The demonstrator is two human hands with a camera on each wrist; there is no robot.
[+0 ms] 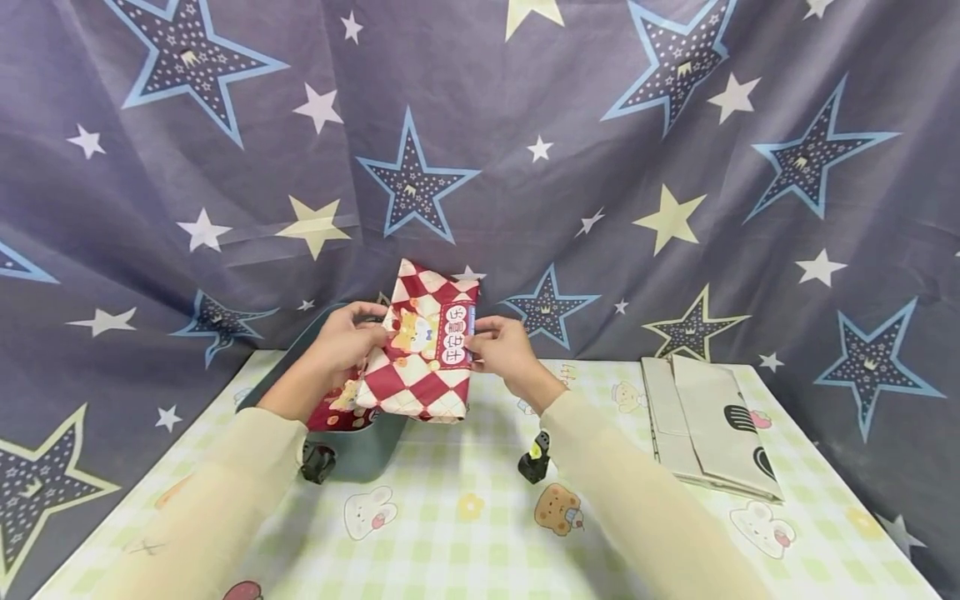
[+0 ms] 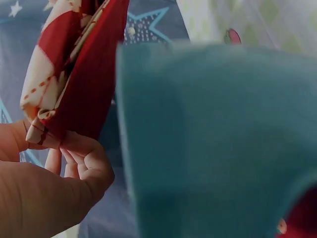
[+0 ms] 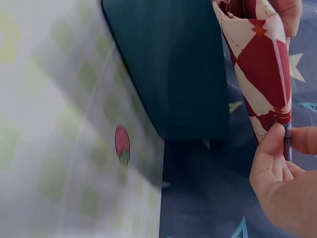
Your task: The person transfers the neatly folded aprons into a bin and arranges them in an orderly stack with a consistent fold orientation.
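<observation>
A folded red-and-cream checked cloth (image 1: 420, 379), printed with a cartoon animal and a label of characters, is held up above the table at the bin's right side. My left hand (image 1: 343, 340) pinches its left edge, and my right hand (image 1: 508, 350) pinches its right edge beside the label. The left wrist view shows the thumb and fingers of the left hand (image 2: 59, 183) on a corner of the layered cloth (image 2: 91, 84). In the right wrist view, the right hand (image 3: 285, 183) grips the cloth's narrow folded end (image 3: 267, 99).
A blue-green bin (image 1: 360, 454) stands at the left below the cloth, with more red patterned fabric (image 1: 330, 417) inside. At the right lies a folded cream fabric piece (image 1: 708, 425) with dark prints. A checked tablecloth (image 1: 465, 550) covers the table; a star-patterned curtain (image 1: 495, 208) hangs behind it.
</observation>
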